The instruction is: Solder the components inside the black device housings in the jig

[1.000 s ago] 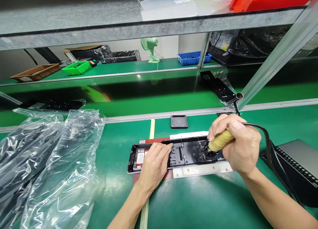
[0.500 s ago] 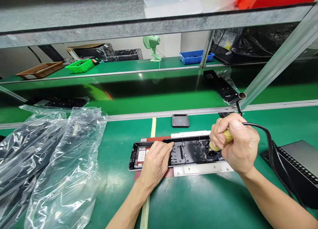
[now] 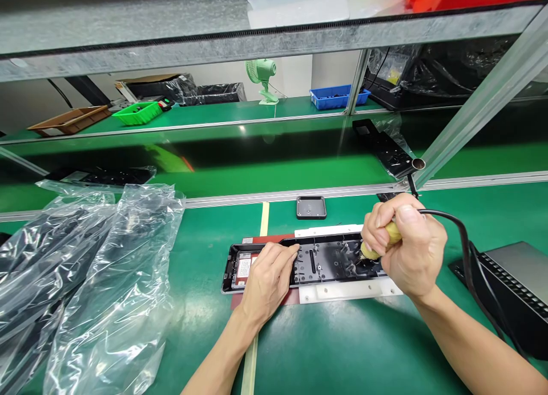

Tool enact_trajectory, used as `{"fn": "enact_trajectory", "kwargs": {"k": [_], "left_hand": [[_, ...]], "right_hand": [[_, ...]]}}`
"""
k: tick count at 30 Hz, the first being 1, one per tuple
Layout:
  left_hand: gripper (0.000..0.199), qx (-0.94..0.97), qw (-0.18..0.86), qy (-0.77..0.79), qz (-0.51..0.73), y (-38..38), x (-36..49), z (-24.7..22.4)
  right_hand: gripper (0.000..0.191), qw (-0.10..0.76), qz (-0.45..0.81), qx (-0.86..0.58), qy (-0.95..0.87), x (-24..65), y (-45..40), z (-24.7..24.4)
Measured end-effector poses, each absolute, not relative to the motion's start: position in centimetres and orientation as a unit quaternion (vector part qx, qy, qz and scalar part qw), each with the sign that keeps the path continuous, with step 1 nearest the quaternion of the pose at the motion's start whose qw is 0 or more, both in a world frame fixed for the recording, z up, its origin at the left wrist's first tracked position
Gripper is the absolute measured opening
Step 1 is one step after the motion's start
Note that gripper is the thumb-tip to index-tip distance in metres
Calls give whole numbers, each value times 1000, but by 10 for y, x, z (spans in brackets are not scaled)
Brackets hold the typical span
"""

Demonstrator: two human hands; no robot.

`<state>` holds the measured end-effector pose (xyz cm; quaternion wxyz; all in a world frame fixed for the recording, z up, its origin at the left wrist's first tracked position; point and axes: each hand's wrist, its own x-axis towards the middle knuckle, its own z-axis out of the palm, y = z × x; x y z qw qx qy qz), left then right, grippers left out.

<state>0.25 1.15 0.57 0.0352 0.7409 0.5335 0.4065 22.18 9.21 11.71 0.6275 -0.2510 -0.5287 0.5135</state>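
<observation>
Our right hand (image 3: 411, 246) is clamped around the yellow-handled tool (image 3: 369, 251), tip inside the right part of the black housing (image 3: 327, 262) on the near green bench (image 3: 342, 349). Our left hand (image 3: 268, 278) lies across the housing, left of centre; we cannot tell whether it grips.

Near the centre of the frame, my left hand (image 3: 269, 275) lies across a long black casing (image 3: 327, 265); to its right, my right hand (image 3: 413, 249) grips a yellow-handled tool (image 3: 370, 251), tip down inside the casing. Clear plastic bags (image 3: 120, 292) fill the lower left, and a green fan (image 3: 262, 72) stands at upper centre.
</observation>
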Motion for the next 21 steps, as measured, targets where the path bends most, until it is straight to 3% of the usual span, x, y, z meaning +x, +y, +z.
{"fn": "enact_trajectory", "kwargs": {"k": [21], "left_hand": [[33,742,50,534,403,11,2,6]], "right_hand": [[34,627,506,-253,-535,221,92,117]]}}
